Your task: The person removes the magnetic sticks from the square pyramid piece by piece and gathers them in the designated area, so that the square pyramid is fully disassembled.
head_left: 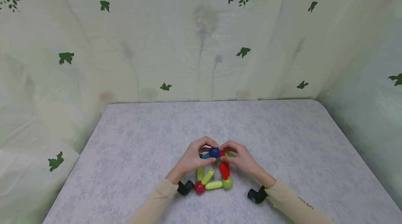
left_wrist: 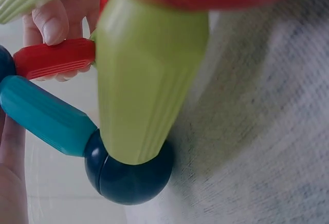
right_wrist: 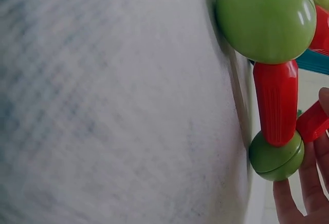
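A frame of toy rods and balls stands on the table. My left hand [head_left: 195,155] grips the raised dark blue ball [head_left: 214,152] at its far side. My right hand [head_left: 241,158] pinches a short red rod [left_wrist: 56,58] that meets this ball. A teal rod [left_wrist: 49,113] slopes from the raised ball to another dark blue ball [left_wrist: 128,175] low on the table. Nearer me are a red ball [head_left: 199,187], a green ball [head_left: 227,183] and a lime rod [head_left: 214,185] between them. Another red rod [right_wrist: 276,103] links the near green ball to a far green ball [right_wrist: 277,157].
From the red ball a lime rod [head_left: 207,176] sticks up with a free end, and a second lime rod [head_left: 200,173] runs away from me. Black wrist cameras [head_left: 257,195] hang under both forearms. The grey table [head_left: 141,129] ends at a leaf-patterned curtain [head_left: 176,42].
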Available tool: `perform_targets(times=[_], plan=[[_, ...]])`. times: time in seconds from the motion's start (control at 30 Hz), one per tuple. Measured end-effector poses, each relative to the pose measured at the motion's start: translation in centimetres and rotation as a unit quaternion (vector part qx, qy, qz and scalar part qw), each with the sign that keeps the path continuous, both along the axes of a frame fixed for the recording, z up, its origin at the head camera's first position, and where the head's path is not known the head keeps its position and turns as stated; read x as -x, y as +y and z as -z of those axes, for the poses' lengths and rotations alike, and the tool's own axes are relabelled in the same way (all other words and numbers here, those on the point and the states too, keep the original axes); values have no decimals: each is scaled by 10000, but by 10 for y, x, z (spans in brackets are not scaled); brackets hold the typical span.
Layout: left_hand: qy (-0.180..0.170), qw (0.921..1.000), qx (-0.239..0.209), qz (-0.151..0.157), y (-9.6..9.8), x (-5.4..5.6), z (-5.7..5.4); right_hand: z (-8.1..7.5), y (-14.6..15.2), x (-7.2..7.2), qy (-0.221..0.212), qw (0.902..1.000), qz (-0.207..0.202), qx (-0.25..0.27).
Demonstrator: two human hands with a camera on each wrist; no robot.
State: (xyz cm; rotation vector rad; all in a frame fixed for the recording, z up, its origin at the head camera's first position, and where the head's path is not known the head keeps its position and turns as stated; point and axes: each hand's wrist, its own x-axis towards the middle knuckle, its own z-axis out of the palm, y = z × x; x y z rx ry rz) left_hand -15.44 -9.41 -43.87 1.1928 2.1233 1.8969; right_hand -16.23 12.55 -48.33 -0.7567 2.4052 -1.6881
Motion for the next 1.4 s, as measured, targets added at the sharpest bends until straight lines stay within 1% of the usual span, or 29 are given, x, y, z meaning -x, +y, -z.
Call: perform_targets(times=[0.2, 0.27, 0.43, 0.57, 0.63, 0.73, 0.83, 0.97, 1.27, 1.4], plan=[[-652, 9970, -194, -365, -6, -2, -4, 1, 2, -1, -193, 9996, 145, -157], [-790, 9961, -181, -335, -7, -1, -6, 0, 2, -2, -234, 9994, 192, -161], [-725, 9973, -25, -118, -3, -1, -6, -1, 3, -3, -353, 9992, 197, -56], [-702, 9975, -18, -65, -1, -1, -4, 0, 2, -3, -421, 9990, 136, 102], [-771, 9970, -28, -71, 0, -2, -4, 0, 2, -3, -441, 9988, 104, 173], [-879, 9961, -56, -108, 0, -2, -4, -1, 2, -4, -425, 9989, 107, 148], [-1016, 9946, -71, -173, 0, -3, -4, -1, 2, -3, -379, 9991, 82, 167], [-1052, 9939, -95, -304, -1, -3, -2, 1, 3, -2, -290, 9994, 43, 166], [-1123, 9911, -233, -669, -6, 1, -1, 0, 2, -3, -384, 9992, 119, 38], [-1148, 9893, -132, -894, -9, 3, -2, 0, 1, -3, -481, 9988, 121, -22]])
